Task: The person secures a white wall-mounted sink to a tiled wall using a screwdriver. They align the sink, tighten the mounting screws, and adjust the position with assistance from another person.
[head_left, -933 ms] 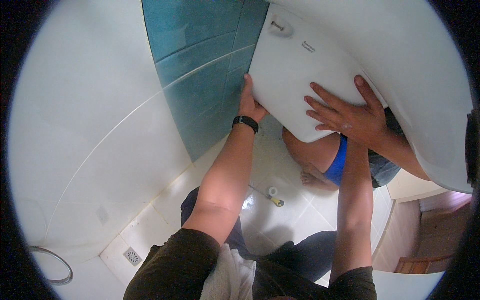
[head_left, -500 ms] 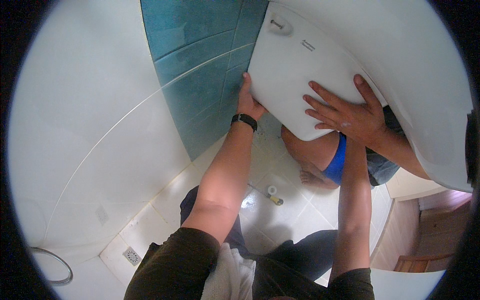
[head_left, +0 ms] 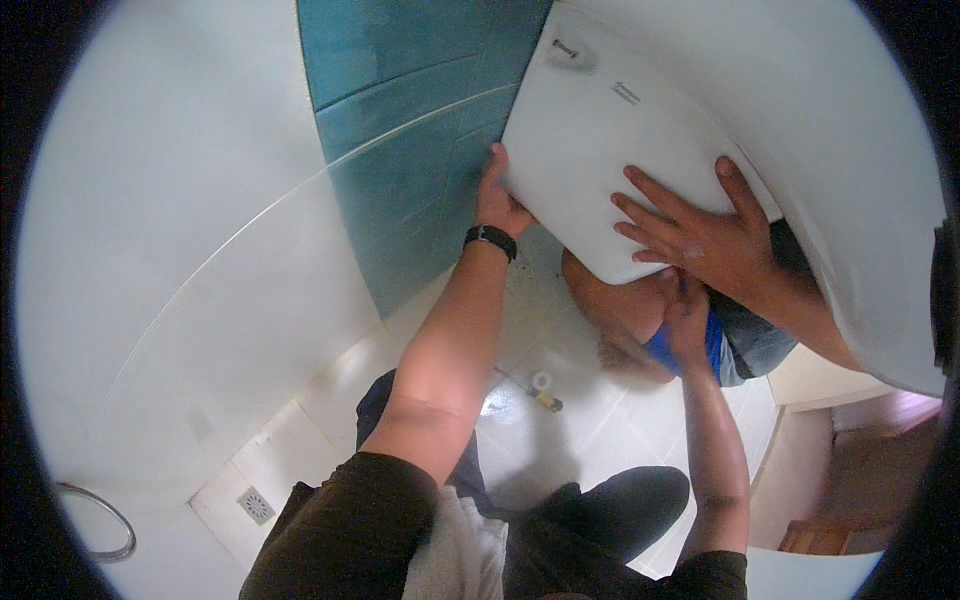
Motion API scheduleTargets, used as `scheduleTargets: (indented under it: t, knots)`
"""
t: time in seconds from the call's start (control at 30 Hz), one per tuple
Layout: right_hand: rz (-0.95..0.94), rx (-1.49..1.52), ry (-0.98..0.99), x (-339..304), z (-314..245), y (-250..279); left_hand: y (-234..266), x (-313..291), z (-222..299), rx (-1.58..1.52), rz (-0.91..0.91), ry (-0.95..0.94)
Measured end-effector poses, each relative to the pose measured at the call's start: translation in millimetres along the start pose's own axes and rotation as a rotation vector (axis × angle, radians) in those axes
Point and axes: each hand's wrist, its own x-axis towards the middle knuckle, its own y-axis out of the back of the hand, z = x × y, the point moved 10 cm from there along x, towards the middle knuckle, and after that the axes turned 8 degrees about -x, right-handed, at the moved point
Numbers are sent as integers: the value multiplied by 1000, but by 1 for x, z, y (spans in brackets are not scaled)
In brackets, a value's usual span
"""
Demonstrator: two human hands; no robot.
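Apparently steadying white fixture (head_left: 590,140): clamping fingers of left hand (head_left: 503,207) on edge, holding right hand (head_left: 685,315) near lower edge, cannot tell if gripping. Likely calls for even support next.

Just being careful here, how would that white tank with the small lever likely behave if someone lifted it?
The white tank would probably stay stiff and feel heavy, since it looks like ceramic. Its glossy surface suggests it could be slippery. It may chip if knocked, as its edge sits close to the teal tiles.
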Motion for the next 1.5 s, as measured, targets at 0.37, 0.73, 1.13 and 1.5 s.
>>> scheduleTargets:
  t: [0.37, 0.73, 1.13, 1.5]
  knots:
    - [653, -1678, 949, -86, -155, -191, -5, -2, -7, 9, -28, 29]
    - [-100, -1871, 289, 10, -6, -185, -4, 7, -7, 9, 29, -69]
    - [-23, -1592, -487, 60, 416, -104, -1, -8, 9, 45, 4, -116]
    - [-228, -1545, 142, 11, 338, -102, 11, 7, 0, -6, -6, -8]
